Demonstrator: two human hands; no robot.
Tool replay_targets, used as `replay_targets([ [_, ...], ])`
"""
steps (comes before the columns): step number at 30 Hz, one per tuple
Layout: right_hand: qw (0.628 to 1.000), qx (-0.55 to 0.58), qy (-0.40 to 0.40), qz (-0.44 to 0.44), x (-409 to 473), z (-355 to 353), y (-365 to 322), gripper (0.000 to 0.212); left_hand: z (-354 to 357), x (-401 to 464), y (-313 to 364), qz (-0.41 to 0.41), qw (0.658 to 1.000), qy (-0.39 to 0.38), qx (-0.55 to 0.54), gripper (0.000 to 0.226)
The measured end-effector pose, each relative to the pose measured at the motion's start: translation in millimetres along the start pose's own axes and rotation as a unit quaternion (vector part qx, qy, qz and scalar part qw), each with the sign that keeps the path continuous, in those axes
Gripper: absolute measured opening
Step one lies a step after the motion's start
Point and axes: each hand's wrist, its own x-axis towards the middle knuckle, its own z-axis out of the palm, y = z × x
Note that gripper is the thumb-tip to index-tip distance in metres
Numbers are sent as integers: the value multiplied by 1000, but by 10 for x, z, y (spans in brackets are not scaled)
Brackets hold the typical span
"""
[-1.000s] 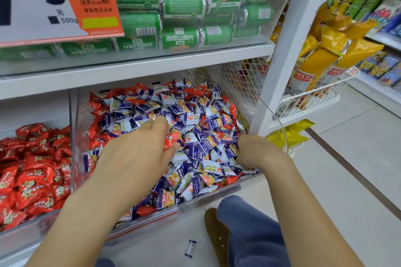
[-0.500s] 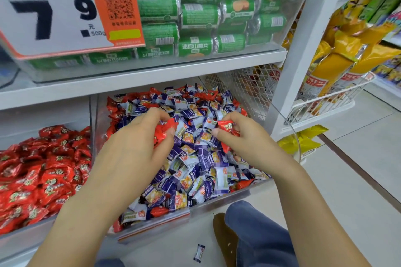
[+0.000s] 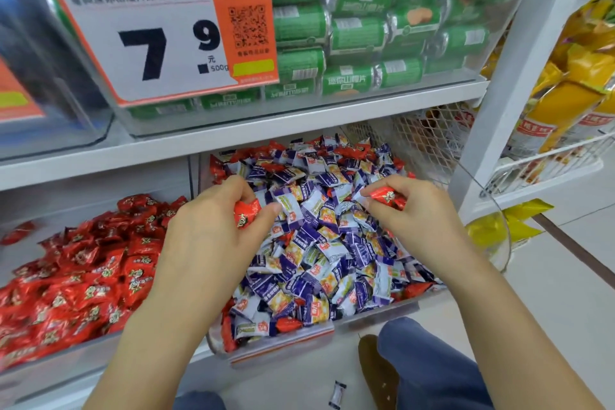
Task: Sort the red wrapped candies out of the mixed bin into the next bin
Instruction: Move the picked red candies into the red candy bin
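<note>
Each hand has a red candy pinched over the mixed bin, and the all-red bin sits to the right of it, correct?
Not quite. The head view shows the left hand and right hand each pinching a red candy over the mixed bin, but the all-red bin sits to its left.

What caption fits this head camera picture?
Left hand and right hand each pinch a red candy over the mixed bin.

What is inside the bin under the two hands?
The mixed bin holds purple-and-white candies and scattered red candies. Each hand, left and right, pinches a red one. Deeper layers are covered.
</note>
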Motion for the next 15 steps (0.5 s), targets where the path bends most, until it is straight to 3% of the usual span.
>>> replay_targets([
  [2,1000,-8,22,4,3,-44,12,14,1,12,4,-2,1000,7,0,23],
  [5,998,-19,51,32,12,-173,68,8,-10,32,10,-1,1000,18,-8,18],
  [7,998,-49,32,39,-1,-285,110,17,-21,36,16,-8,1000,18,-17,18],
  [11,978,-101,-172,62,-107,-515,174,12,-63,6,104,9,1000,-22,-12,20],
  [13,947,-152,-270,85,-166,-559,236,26,-76,-25,194,27,998,-65,-8,19],
  [15,928,-207,-290,109,-193,-557,288,39,-51,-59,292,52,993,-104,-7,18],
])
